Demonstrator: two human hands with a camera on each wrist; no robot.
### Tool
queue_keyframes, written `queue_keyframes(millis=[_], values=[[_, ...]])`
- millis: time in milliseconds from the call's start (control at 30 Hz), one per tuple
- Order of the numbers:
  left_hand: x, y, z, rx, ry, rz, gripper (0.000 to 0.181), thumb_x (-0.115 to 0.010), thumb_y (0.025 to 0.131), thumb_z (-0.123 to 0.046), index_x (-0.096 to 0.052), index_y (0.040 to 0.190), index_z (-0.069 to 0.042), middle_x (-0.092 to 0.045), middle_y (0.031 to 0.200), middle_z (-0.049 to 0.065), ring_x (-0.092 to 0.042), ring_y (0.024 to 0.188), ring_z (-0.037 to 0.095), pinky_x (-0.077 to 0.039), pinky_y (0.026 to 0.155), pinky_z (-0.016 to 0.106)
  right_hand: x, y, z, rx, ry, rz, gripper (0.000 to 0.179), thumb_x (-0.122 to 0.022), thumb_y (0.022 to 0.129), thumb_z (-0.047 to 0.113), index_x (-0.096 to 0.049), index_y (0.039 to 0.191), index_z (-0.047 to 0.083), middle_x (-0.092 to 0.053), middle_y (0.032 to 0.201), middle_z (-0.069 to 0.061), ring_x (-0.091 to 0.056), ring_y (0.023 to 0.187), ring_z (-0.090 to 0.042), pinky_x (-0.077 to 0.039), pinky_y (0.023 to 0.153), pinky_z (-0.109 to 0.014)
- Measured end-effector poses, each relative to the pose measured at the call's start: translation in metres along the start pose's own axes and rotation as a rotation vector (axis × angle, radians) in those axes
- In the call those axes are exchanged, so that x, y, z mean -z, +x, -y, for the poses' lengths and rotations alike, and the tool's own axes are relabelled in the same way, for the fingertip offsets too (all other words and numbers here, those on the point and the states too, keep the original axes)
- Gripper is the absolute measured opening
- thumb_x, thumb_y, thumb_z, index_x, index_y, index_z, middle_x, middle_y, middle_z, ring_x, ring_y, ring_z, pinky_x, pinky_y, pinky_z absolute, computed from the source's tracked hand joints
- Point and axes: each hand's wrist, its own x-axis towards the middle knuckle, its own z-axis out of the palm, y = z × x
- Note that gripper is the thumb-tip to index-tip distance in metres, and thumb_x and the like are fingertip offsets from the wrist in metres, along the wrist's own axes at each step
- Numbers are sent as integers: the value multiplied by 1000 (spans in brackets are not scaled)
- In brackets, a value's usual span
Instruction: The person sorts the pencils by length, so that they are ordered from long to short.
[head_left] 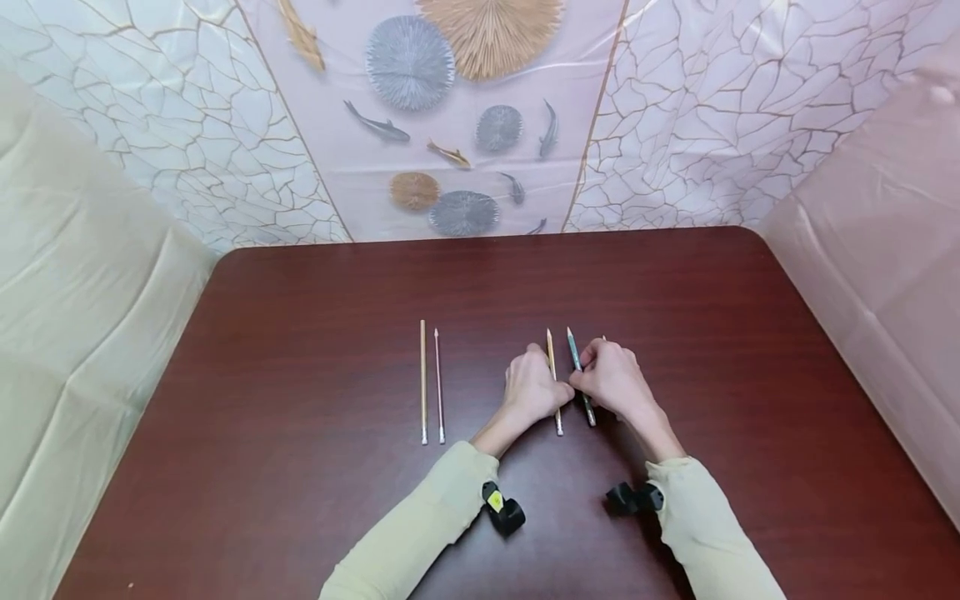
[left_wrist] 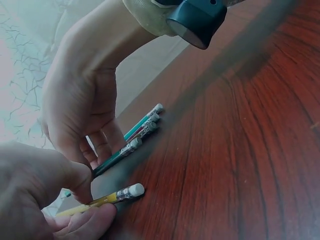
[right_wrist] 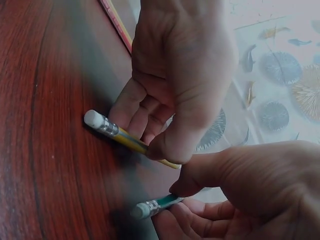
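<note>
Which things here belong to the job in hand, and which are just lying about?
Job in hand:
yellow pencil, pinched by the left hand
green pencil, pinched by the right hand
probably also the tan pencil, pink pencil, more pencils near the right hand

Just around:
wrist cameras
patterned cloth

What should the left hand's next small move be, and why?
Probably slide the yellow pencil toward the pink pencil: the left hand pinches it, a wide gap separates those two pencils, and the right hand holds the green pencil apart from it.
</note>
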Motion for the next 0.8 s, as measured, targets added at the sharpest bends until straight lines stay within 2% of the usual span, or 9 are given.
queue_keyframes(millis=[200,300,467,700,800], values=[[6,-1,7,2,-41,-27,36,-82,66,-18,-55,88,-10,-53,70,-1,-59,71,25,-49,65,35,0,0,2,-13,56,28,21,-67,76,6,-58,93,-4,-63,79,-10,-59,46,-14,-50,50,-30],[11,-2,11,12,-56,-34,36,-82,66,-18,-56,90,-10,-55,71,-1,-61,74,26,-49,67,35,-2,-1,4,1,60,44,21,-67,77,6,-57,92,-4,-65,77,-9,-60,46,-15,-50,51,-30],[17,-3,12,20,-74,-47,37,-82,67,-18,-58,93,-8,-56,73,0,-61,77,26,-49,69,35,-3,-3,7,32,65,22,19,-67,77,5,-57,91,-3,-66,75,-8,-61,45,-16,-50,54,-30],[24,-9,16,31,-75,-47,38,-83,66,-17,-56,92,-10,-53,71,-1,-58,72,25,-48,65,34,-9,-6,11,27,116,31,20,-67,75,3,-57,90,-3,-63,75,-8,-61,46,-17,-51,49,-30],[28,-10,19,26,-75,-62,39,-82,65,-16,-55,91,-9,-54,71,0,-59,71,26,-48,65,36,-8,-4,14,39,100,12,18,-66,73,3,-57,88,-2,-62,73,-6,-60,45,-16,-50,50,-29]])
